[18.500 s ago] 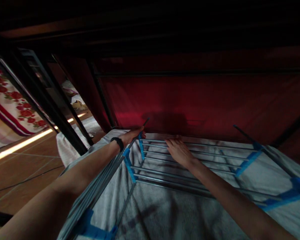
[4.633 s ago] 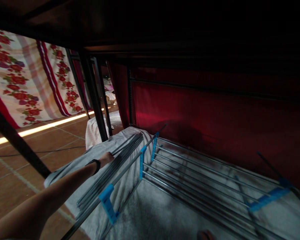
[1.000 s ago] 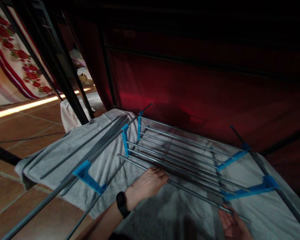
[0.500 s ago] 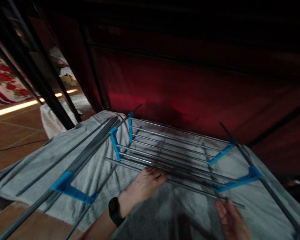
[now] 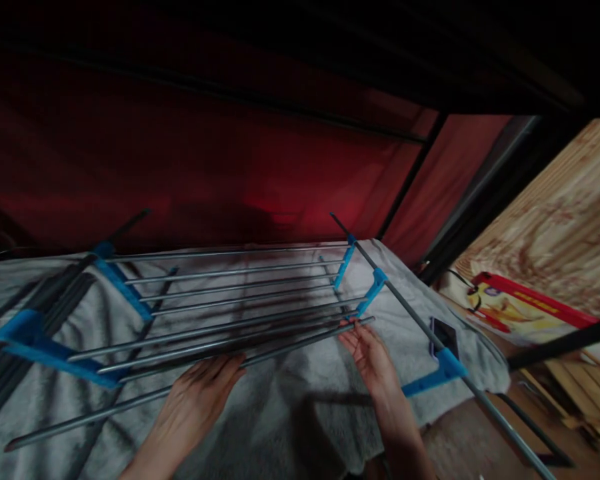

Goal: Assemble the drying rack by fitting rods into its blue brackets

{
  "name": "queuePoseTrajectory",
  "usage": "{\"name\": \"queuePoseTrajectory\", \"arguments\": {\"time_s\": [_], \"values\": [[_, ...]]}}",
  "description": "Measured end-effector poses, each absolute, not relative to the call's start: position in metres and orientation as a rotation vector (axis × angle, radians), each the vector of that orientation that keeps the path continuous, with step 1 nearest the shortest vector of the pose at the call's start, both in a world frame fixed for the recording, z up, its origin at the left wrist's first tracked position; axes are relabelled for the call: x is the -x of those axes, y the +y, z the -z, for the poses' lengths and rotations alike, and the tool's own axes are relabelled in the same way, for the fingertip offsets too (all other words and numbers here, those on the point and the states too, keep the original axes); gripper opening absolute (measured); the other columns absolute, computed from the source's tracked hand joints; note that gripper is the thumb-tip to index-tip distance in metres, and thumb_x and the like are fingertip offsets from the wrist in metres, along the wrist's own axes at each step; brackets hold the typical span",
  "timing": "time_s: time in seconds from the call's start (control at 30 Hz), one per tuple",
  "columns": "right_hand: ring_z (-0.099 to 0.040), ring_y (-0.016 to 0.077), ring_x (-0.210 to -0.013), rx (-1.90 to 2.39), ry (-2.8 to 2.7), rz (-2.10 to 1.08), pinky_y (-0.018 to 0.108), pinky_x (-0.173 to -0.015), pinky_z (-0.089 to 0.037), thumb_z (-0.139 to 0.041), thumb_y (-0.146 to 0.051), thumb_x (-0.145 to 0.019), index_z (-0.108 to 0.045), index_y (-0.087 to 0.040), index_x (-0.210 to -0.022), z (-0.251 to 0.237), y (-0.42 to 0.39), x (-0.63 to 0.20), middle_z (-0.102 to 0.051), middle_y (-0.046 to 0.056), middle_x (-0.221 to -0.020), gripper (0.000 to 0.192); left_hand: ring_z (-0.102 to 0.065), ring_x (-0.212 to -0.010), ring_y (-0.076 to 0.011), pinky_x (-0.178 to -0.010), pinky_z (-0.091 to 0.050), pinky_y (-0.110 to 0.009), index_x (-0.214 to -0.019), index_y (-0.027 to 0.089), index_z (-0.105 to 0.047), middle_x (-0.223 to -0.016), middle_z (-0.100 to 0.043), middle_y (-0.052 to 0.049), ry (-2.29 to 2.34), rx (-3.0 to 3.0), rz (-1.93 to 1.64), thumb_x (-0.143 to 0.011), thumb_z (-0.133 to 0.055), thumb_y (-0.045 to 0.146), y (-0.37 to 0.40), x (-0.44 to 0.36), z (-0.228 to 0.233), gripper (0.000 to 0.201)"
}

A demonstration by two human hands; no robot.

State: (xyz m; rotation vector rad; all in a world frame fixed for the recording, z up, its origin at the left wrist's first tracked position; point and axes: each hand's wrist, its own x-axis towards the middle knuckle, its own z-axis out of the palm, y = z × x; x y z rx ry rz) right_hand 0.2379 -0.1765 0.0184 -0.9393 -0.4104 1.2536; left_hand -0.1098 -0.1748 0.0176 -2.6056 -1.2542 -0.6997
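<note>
A metal drying rack [image 5: 240,293] with blue plastic brackets lies flat on a grey towel [image 5: 290,407]. A loose grey rod [image 5: 190,383] runs slantwise across the rack's near side. My left hand [image 5: 200,393] rests under its middle, fingers curled around it. My right hand [image 5: 367,350] holds the rod's right tip near a blue bracket [image 5: 373,291]. The rod's left end lies on the towel.
A red cloth wall [image 5: 205,167] stands right behind the rack. A bundle of dark rods [image 5: 10,333] lies at the left. A phone [image 5: 444,333] lies on the towel at the right. Wooden boards [image 5: 555,220] and a red-edged picture [image 5: 520,303] stand at the right.
My head has turned to the right, so the rack's right end and the wooden boards show. Both hands have stayed on the loose rod, the right one now at its tip by the bracket.
</note>
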Motion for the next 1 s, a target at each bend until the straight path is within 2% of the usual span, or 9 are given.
{"name": "queuePoseTrajectory", "arguments": {"time_s": [0.33, 0.47, 0.67, 0.87, 1.0], "values": [[-0.069, 0.0147, -0.078, 0.95, -0.435, -1.225, 0.029, -0.078, -0.059, -0.082, -0.031, -0.07, -0.068, -0.021, -0.086, -0.02, -0.172, -0.238, -0.075, 0.002, -0.093, 0.023, -0.072, -0.091, -0.0221, -0.08, -0.055, -0.035, -0.121, 0.024, -0.066, -0.109, -0.075, -0.005, -1.481, 2.745, 0.563, -0.102, -0.037, 0.04, -0.177, 0.109, 0.016, 0.038], [-0.07, 0.0163, -0.078, 1.022, -0.358, -1.26, 0.03, -0.075, -0.06, -0.084, -0.032, -0.066, -0.067, -0.021, -0.088, 0.012, -0.174, -0.24, -0.075, 0.003, -0.091, 0.029, -0.072, -0.096, -0.0241, -0.083, -0.056, -0.038, -0.124, 0.024, -0.066, -0.112, -0.074, -0.007, -1.568, 2.832, 0.452, -0.102, -0.035, 0.04, -0.181, 0.104, 0.036, 0.041], [-0.071, 0.0166, -0.076, 1.124, -0.227, -1.314, 0.029, -0.072, -0.06, -0.083, -0.028, -0.064, -0.065, -0.021, -0.085, 0.074, -0.182, -0.244, -0.075, 0.003, -0.085, 0.029, -0.071, -0.096, -0.0263, -0.083, -0.056, -0.041, -0.121, 0.023, -0.069, -0.111, -0.074, -0.009, -1.658, 2.874, 0.245, -0.101, -0.031, 0.033, -0.183, 0.088, 0.065, 0.044], [-0.072, 0.0186, -0.082, 1.151, -0.243, -1.357, 0.032, -0.077, -0.06, -0.081, -0.032, -0.069, -0.066, -0.021, -0.086, 0.091, -0.184, -0.246, -0.076, 0.006, -0.091, 0.025, -0.072, -0.093, -0.0253, -0.083, -0.055, -0.038, -0.115, 0.021, -0.07, -0.108, -0.075, -0.01, -1.603, 2.859, 0.399, -0.1, -0.031, 0.032, -0.182, 0.081, 0.086, 0.043], [-0.071, 0.0173, -0.075, 1.17, -0.253, -1.368, 0.033, -0.08, -0.061, -0.083, -0.032, -0.067, -0.064, -0.021, -0.076, 0.088, -0.183, -0.246, -0.073, 0.001, -0.077, 0.024, -0.072, -0.089, -0.0233, -0.078, -0.056, -0.036, -0.111, 0.02, -0.069, -0.103, -0.075, -0.009, -1.557, 2.845, 0.497, -0.101, -0.031, 0.032, -0.18, 0.079, 0.085, 0.041]]}}
